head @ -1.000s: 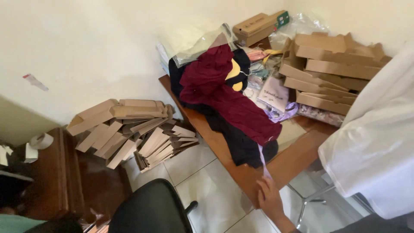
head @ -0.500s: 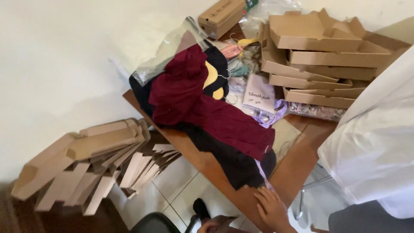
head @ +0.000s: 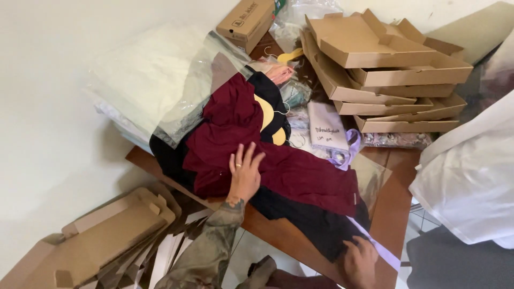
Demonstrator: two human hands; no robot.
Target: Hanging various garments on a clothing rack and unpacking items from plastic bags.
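From the head camera, the left hand [head: 245,174] had come up since a moment before and lay flat, fingers spread, on the maroon garment [head: 267,155], gripping nothing. That garment lay draped over the wooden table [head: 393,208], over black clothes. The right hand [head: 360,261] rested at the table's near edge on black cloth [head: 316,227]; whether it pinched it, I could not tell.

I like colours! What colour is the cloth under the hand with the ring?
Dark maroon garment, under the left hand; head view shows it.
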